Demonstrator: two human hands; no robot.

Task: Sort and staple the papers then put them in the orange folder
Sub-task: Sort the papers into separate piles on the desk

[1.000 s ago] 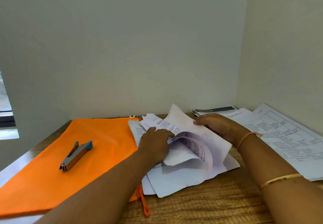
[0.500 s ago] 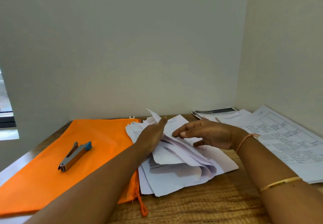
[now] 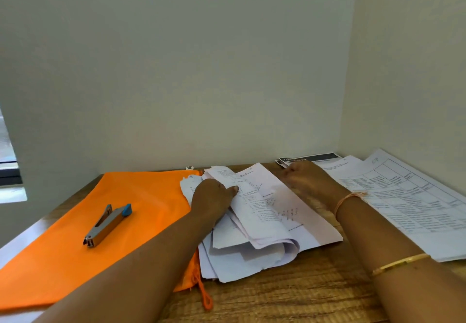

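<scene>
A loose pile of white printed papers lies on the wooden desk, overlapping the right edge of the flat orange folder. A silver stapler with a blue tip rests on the folder. My left hand holds the pile's left side, with its thumb on the top sheet and its fingers hidden among the sheets. My right hand sits at the far right edge of the top sheet with curled fingers. Whether it pinches paper is hidden.
More printed sheets with tables spread along the right wall, and a sheet with a black header lies at the back. Walls close the desk behind and to the right. An orange cord hangs from the folder's near corner.
The lifted, curled sheets now lie flatter, with a printed sheet face up on top. My right hand moved back and to the right and curled. My left hand stayed on the pile's left side.
</scene>
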